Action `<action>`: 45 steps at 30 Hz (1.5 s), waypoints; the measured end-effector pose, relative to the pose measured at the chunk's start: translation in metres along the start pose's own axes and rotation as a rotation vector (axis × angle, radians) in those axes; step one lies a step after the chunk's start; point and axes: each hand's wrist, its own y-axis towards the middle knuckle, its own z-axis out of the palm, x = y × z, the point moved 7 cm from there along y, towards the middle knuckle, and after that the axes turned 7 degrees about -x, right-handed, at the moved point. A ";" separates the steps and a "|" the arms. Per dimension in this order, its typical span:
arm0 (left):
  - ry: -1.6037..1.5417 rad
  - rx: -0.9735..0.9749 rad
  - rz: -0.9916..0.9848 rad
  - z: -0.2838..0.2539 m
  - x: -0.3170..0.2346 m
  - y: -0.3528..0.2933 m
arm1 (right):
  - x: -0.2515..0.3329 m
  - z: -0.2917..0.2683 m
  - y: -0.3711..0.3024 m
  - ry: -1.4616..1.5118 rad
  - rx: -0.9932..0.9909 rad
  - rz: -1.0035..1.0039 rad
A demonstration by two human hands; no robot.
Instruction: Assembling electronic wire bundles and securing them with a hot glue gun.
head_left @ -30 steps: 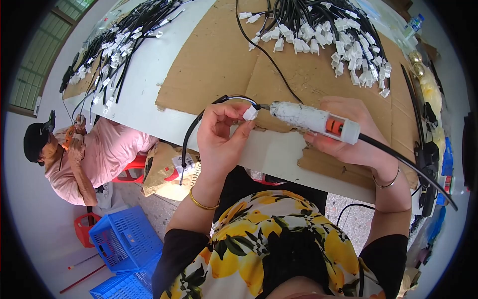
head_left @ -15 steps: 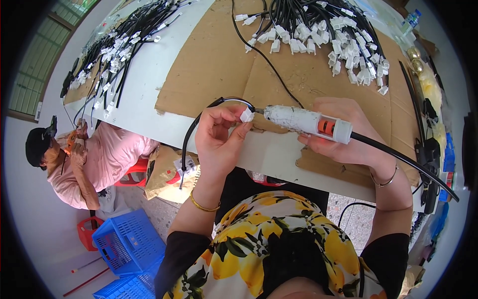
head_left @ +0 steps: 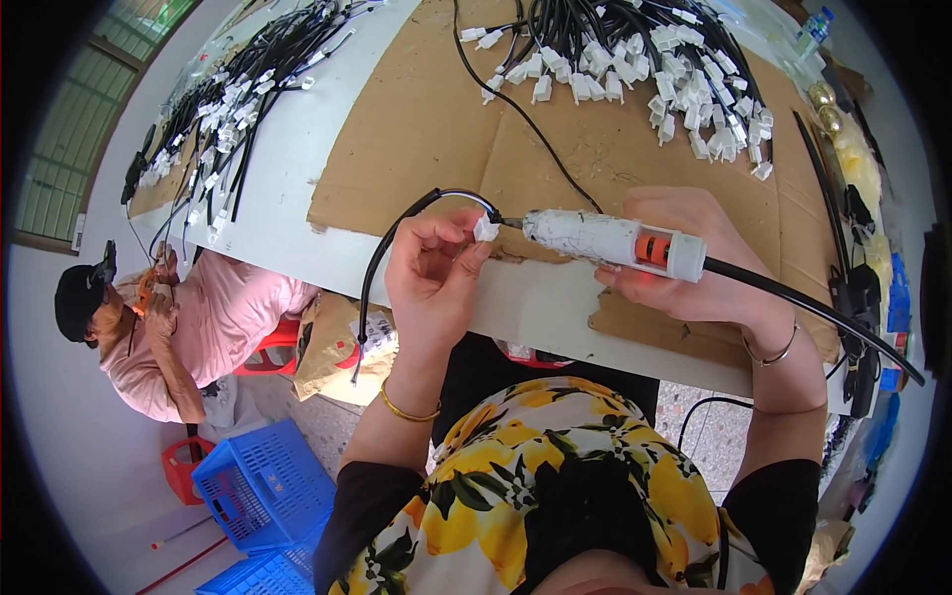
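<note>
My left hand (head_left: pixel 433 268) pinches a small white plastic connector (head_left: pixel 486 229) between thumb and fingers. A black cable (head_left: pixel 375 268) with thin wires at its end loops from the connector over the back of this hand and hangs down. My right hand (head_left: pixel 684 258) is wrapped round a white, stained, tube-shaped hot glue gun (head_left: pixel 580 236) with orange parts in its cutout. A thick black rod (head_left: pixel 803 297) sticks out of the gun's rear. Its dark nozzle tip (head_left: pixel 511 222) is at the connector's wire side; whether they touch I cannot tell.
Cardboard (head_left: pixel 416 129) covers part of the white table (head_left: pixel 307 159). Black cables with white connectors (head_left: pixel 595 74) are heaped at the back, another pile (head_left: pixel 223 119) at the far left. A person in pink (head_left: pixel 198 327) sits left, holding something orange. Blue crates (head_left: pixel 268 486) stand on the floor.
Hardly anything differs. My left hand, the connector and the nozzle have shifted very slightly left together, and the view has tilted a little.
</note>
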 end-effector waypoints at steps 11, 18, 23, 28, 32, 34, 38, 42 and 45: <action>-0.002 0.009 -0.008 0.001 0.002 -0.001 | 0.000 0.001 -0.001 0.053 -0.038 -0.002; -0.075 0.018 -0.031 -0.001 0.002 0.002 | 0.000 -0.008 -0.001 0.038 -0.006 0.037; -0.353 0.077 -0.205 -0.002 0.010 0.006 | -0.007 -0.013 -0.006 0.257 -0.026 0.245; -0.452 0.089 -0.249 -0.006 0.011 0.006 | -0.004 -0.020 -0.006 0.418 -0.083 0.257; -0.459 0.084 -0.277 -0.006 0.012 0.006 | -0.009 -0.019 -0.011 0.521 -0.017 0.410; -0.450 0.084 -0.279 -0.006 0.012 0.006 | -0.010 -0.020 -0.012 0.502 0.026 0.473; -0.383 0.033 -0.273 -0.006 0.012 0.006 | -0.015 -0.019 -0.016 0.518 0.014 0.566; -0.268 0.053 -0.203 -0.006 0.000 0.008 | -0.020 -0.019 -0.018 0.522 -0.001 0.669; -0.065 -0.005 -0.079 -0.007 -0.022 0.012 | -0.023 -0.018 -0.018 0.549 -0.005 0.654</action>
